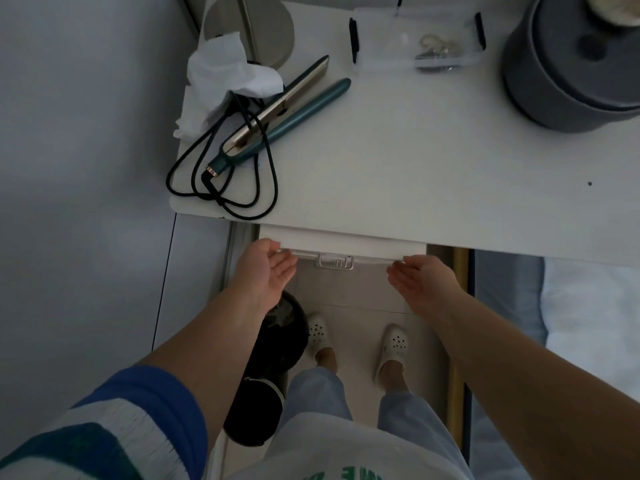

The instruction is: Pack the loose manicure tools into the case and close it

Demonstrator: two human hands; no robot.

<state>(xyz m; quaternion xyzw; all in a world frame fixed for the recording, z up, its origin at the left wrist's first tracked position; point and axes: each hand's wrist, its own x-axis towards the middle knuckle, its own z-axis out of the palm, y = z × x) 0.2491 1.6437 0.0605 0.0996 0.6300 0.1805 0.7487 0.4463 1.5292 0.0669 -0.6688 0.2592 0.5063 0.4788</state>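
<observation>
- At the near edge of the white tabletop (415, 161), a flat white case with a clear plastic clasp (335, 262) on its front sticks out toward you from under the table edge.
- Your left hand (265, 271) is at the case's left front corner, palm turned inward, fingers straight and close together, the thumb lying on top of the case's rim.
- Your right hand (420, 280) is at the case's right front corner, palm facing inward too, fingers straight and pressed together, fingertips touching the front edge.
- Between your two hands, the clasp sits at the middle of the case's front; you cannot tell from this view whether it is latched.
- The flat white case (341, 241) looks closed; nothing of its inside shows.
- Far left of the case, on the tabletop, lies a teal and gold hair straightener (277, 116) with its black cord (225, 181) looped over the table's corner, beside a crumpled white tissue (225, 71).
- Beyond the case, at the table's back, stands a clear plastic box (419, 39) holding small metallic items, too blurred to name.
- Far right of the case, at the back corner, stands a round grey container (571, 74).
- Below the case, your feet in white perforated clogs (393, 344) stand on the pale floor.
</observation>
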